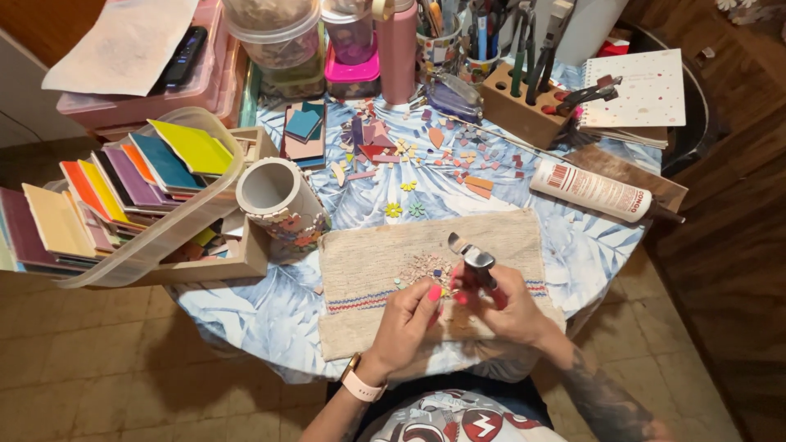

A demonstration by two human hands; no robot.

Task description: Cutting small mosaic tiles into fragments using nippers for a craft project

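Note:
My right hand (pixel 509 304) grips red-handled tile nippers (pixel 473 262), their metal jaws pointing up and to the left. My left hand (pixel 409 315) pinches a tiny yellowish tile chip (pixel 444 292) right at the nippers. Both hands hover over a beige woven cloth (pixel 368 262) on the round table. A small heap of pinkish tile fragments (pixel 426 267) lies on the cloth just above my left hand. A pale wristband sits on my left wrist.
A mosaic-covered cylinder pot (pixel 278 200) lies on its side left of the cloth. A clear tub of coloured tiles (pixel 123 196) stands at the left. A white glue tube (pixel 594 190), a wooden tool block (pixel 524 102), a spiral notebook (pixel 634 86) and scattered tile pieces (pixel 426 155) lie beyond.

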